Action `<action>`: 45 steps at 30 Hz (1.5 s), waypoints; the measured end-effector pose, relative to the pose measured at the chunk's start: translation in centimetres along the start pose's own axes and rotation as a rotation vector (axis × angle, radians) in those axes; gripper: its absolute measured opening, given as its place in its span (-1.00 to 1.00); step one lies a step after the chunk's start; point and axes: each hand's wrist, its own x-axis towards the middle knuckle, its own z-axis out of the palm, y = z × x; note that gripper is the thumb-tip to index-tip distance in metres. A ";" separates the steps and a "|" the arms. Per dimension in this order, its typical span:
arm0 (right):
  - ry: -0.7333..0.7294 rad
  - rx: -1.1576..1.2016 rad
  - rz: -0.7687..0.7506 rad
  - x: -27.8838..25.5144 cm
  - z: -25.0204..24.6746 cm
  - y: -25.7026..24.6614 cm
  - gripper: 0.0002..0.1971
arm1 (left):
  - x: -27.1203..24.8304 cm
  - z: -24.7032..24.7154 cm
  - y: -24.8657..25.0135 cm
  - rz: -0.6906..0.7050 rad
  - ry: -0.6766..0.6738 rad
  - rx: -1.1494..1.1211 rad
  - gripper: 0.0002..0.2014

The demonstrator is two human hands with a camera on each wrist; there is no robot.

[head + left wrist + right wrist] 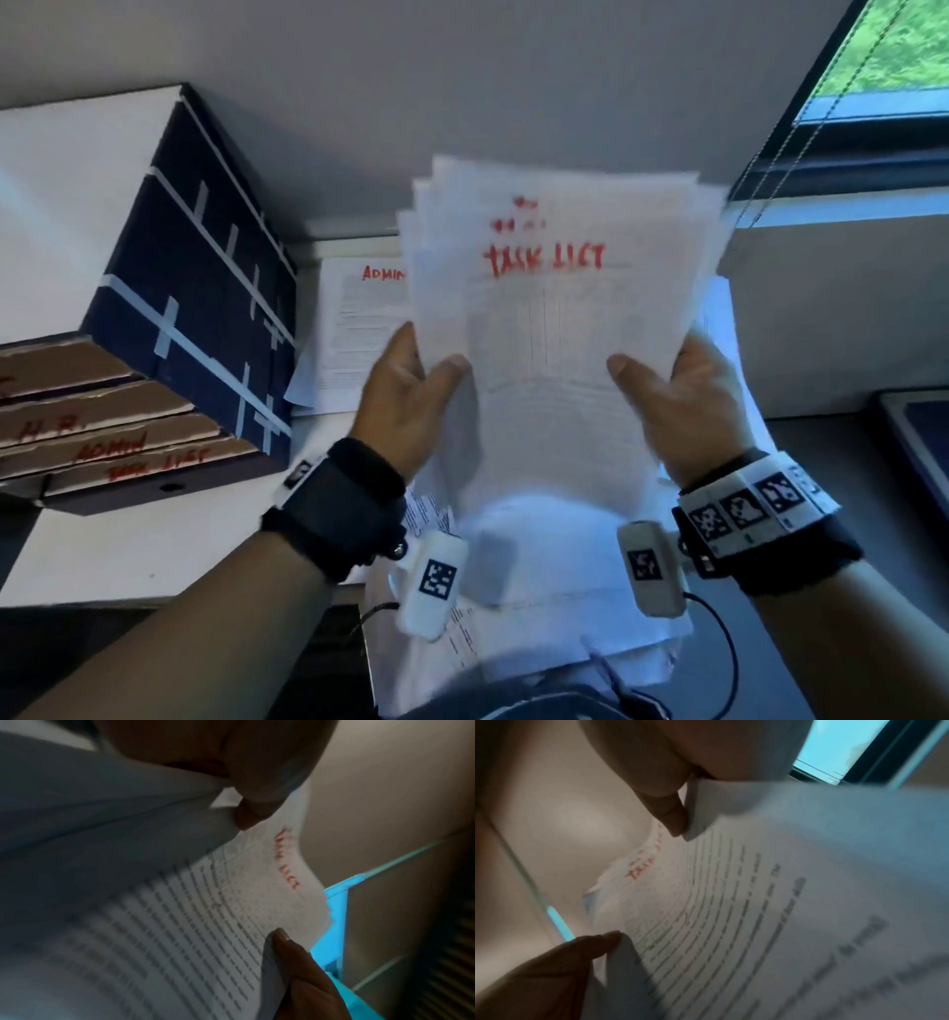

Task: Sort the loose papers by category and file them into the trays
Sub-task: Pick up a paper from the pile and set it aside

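Sheaf (560, 318) headed TASK LIST held upright at centre, above loose papers (539, 606). Pinched at 8 o'clock edge by left hand (411, 395), at 4 o'clock edge by right hand (683, 406), thumbs in front. Trays (118, 442) at 9 o'clock.

Office, labelled filing trays (128, 442), printed papers (554, 318), desk (128, 545)

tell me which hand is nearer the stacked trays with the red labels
Left. The left hand grips the paper stack's near-tray edge; the right hand grips its far edge, away from the trays.
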 end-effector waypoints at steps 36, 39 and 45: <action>-0.242 0.064 0.382 -1.5 1.0 9.1 -0.75 | 2.4 -0.2 -4.8 -0.285 -0.121 -0.004 -0.84; -0.115 0.226 0.432 -0.7 0.5 8.2 -0.79 | 4.3 0.8 -3.2 -0.281 -0.153 -0.050 -0.90; 0.077 0.184 0.554 7.7 -0.1 6.4 -0.88 | 4.5 0.3 -3.8 -0.371 0.012 0.104 -0.91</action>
